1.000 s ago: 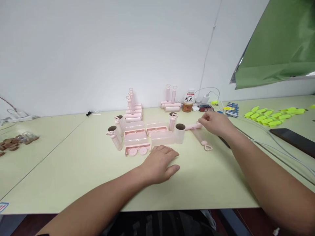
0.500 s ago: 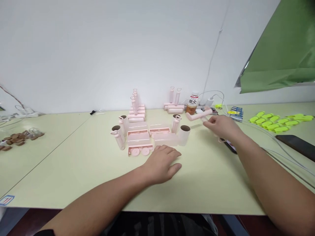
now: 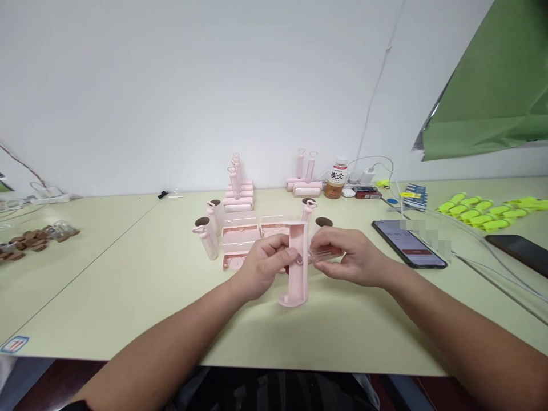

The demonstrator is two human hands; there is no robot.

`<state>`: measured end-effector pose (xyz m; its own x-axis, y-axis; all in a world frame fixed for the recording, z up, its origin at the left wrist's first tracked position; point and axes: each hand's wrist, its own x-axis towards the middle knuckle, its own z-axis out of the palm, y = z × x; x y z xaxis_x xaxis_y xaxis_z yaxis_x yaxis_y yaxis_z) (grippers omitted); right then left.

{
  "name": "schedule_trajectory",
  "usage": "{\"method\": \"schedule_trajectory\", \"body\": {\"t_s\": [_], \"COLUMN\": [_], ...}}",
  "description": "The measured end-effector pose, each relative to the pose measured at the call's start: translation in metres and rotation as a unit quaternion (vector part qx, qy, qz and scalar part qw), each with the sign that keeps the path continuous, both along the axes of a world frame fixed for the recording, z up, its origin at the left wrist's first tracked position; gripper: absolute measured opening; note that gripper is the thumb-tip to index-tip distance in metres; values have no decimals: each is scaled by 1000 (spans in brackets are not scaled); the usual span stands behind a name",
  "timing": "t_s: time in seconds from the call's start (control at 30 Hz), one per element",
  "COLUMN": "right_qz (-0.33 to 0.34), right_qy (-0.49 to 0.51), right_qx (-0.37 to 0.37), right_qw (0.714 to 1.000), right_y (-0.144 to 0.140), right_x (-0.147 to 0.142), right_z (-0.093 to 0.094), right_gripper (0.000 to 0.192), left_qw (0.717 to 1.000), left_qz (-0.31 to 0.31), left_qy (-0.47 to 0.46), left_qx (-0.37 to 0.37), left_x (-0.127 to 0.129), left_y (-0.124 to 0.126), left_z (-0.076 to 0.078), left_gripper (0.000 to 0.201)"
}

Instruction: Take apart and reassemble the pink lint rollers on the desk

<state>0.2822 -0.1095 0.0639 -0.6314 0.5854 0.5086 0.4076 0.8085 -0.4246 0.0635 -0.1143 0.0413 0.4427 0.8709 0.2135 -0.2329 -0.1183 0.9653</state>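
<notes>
Just over the table's middle, a pink lint roller frame (image 3: 298,279) is held upright, its open trough facing me. My left hand (image 3: 263,265) pinches it at mid-height, thumb inside the trough near a small round part. My right hand (image 3: 355,257) is closed around the clear handle (image 3: 326,251), which sticks out sideways from the frame; my fingers partly cover it. Behind my hands lie pink trough pieces and covers (image 3: 240,231). Pink handles with heart-shaped loops (image 3: 208,242) stand beside cardboard-cored rolls (image 3: 202,222), some hidden behind the frame and hands.
Several pink lint rollers (image 3: 238,202) stand along the wall, near a brown bottle (image 3: 337,181). A lit phone (image 3: 409,245), cables and a dark phone (image 3: 520,254) lie to the right. Yellow-green pieces (image 3: 483,211) are at the far right, brown pieces (image 3: 32,242) at the far left.
My right hand has brought the pink lint roller from the right to the middle. My left hand has risen from the table and taken hold of its frame. The lit phone is uncovered.
</notes>
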Motion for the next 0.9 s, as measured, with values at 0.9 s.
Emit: {"method": "schedule_trajectory", "body": {"t_s": [0.9], "right_qz": [39], "right_qy": [-106], "right_qx": [-128], "right_qw": [985], "right_y": [2], "right_x": [-5], "right_z": [-9], "right_gripper": [28], "left_qw": [996], "left_qz": [-78], "left_qy": [-28], "left_qx": [-28], "left_x": [13], "left_y": [-10], "left_z": [1], "left_gripper": [39]}}
